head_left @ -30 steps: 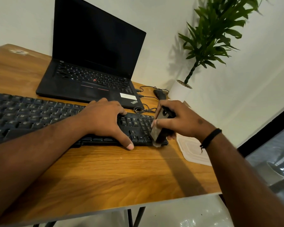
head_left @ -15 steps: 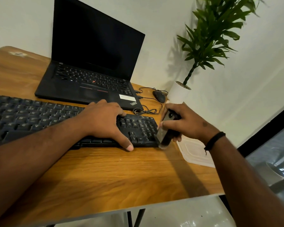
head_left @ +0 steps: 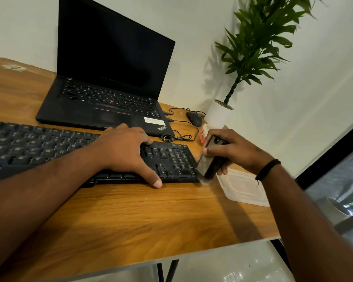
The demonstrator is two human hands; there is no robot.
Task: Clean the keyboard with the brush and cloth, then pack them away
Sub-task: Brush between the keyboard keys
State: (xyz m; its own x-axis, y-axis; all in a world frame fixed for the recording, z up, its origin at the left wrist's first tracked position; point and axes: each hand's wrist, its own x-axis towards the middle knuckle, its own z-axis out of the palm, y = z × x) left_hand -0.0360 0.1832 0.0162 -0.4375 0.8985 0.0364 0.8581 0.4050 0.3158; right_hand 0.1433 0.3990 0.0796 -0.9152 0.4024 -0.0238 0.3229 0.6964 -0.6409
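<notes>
Just one keyboard (head_left: pixel 69 151), one brush (head_left: pixel 209 159), two hands.

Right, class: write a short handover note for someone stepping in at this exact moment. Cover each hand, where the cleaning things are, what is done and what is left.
Left hand: lies flat on the keyboard, steadying it.
Right hand: grips the brush, held at the keyboard's right end with its lower tip at the desk.
Cloth: not identifiable in view. A white lidded container sits on the desk by the right wrist.
Done: cannot be judged from this view.
Left: finish brushing, wipe with the cloth, pack both away.
</notes>
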